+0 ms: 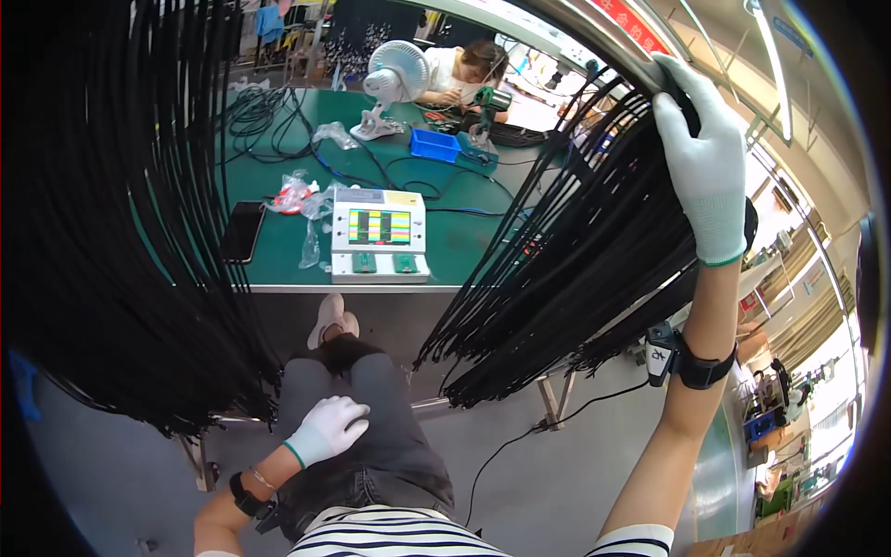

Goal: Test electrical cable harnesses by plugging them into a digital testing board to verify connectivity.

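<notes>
My right hand (707, 162), in a white glove with a green cuff, is raised at the upper right. Its fingers are curled round the top of a thick bundle of black cables (594, 241) that hangs beside a metal rail. The lower ends of that bundle fan down toward the table's front edge. Low in the picture my left hand (329, 432), gloved the same way, rests on my thigh with its thumb apart from the fingers and nothing in it. A second curtain of black cables (102, 241) hangs along the left side.
On the green table (464, 251) stand a white tester with a coloured screen (343, 267), a phone (243, 232), a white fan (397, 72), a blue tray (434, 146), plastic bags and loose wires. Another person (469, 70) sits across it, head bent. A black cord (501, 446) runs over the floor.
</notes>
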`<state>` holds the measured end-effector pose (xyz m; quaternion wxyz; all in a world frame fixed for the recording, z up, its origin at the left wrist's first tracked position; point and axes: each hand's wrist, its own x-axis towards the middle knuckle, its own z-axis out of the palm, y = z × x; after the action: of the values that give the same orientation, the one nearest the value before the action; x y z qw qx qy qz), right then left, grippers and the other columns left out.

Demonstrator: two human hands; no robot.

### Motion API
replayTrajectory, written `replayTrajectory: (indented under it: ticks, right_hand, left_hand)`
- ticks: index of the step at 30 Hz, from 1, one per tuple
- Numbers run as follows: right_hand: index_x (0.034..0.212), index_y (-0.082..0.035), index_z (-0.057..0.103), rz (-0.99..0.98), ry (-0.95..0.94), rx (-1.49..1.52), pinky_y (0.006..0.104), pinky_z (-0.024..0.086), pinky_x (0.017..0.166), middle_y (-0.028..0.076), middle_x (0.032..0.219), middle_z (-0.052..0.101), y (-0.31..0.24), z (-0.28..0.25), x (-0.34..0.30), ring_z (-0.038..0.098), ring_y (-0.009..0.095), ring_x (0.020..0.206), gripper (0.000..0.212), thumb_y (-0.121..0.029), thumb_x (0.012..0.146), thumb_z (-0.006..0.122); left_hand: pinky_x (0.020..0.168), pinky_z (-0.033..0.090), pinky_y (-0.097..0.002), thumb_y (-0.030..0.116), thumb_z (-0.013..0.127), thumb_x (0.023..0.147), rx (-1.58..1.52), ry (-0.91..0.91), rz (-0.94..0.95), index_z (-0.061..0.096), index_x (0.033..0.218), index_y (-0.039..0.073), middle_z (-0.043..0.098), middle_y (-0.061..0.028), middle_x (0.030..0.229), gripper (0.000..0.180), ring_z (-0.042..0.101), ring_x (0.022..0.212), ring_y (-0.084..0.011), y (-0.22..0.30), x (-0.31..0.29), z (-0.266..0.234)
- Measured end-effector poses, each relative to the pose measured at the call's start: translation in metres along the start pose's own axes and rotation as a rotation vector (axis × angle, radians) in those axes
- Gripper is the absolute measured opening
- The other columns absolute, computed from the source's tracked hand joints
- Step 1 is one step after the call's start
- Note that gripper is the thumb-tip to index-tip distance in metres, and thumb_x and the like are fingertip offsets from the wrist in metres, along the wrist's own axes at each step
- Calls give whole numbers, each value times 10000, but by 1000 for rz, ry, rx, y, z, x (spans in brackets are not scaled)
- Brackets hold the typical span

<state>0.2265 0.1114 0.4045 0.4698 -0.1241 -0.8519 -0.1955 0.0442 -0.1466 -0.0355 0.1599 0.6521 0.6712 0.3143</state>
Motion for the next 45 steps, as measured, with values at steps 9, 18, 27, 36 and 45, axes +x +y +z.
replayTrajectory:
  ticks: [9, 18, 27, 36, 45]
  right_hand:
    - [1246, -33, 629, -73, 215, 12, 307, 469, 942, 147, 1143, 677, -16, 34, -3, 636, 207, 1061, 358, -155, 910, 605]
    - [1335, -4, 534, 10, 613, 214, 269, 458, 959, 109, 1258, 597, -95, 97, -48, 571, 187, 1152, 518, -37, 839, 683]
    - [1256, 19, 558, 1028, -649, 1512, 273, 502, 773, 53, 902, 668, -158, 223, -262, 622, 125, 836, 376, -78, 898, 618]
    - [945, -5, 684, 434, -1054, 1575, 351, 515, 695, 120, 855, 665, -203, 153, -311, 635, 209, 727, 143, -91, 832, 664]
    - [1090, -6, 650, 747, -702, 882, 291, 501, 756, 118, 975, 658, -161, 198, -324, 640, 192, 857, 208, -97, 906, 615]
  left_hand:
    - [1029, 416, -375, 106, 604, 891, -233, 274, 102, 514, 1333, 16, 572, -169, 1261, 460, 543, 1194, -313, 22, 55, -30]
    - [1101, 346, -340, 113, 512, 987, -1042, 398, 39, 388, 1455, 10, 494, -124, 1428, 495, 470, 1323, -216, 1, 108, 5]
    - [892, 511, -355, 240, 438, 1035, -1769, 72, -922, 541, 1227, -3, 621, -176, 1162, 327, 625, 1055, -239, -52, 68, 68]
    - [516, 473, -243, 246, 424, 1034, -1807, 80, -750, 541, 1177, 4, 608, -69, 806, 304, 567, 606, -116, -61, 86, 108]
    - [476, 426, -208, 174, 432, 1034, -1236, 352, -547, 484, 1328, 1, 593, -41, 788, 345, 501, 541, -69, 4, 82, 38]
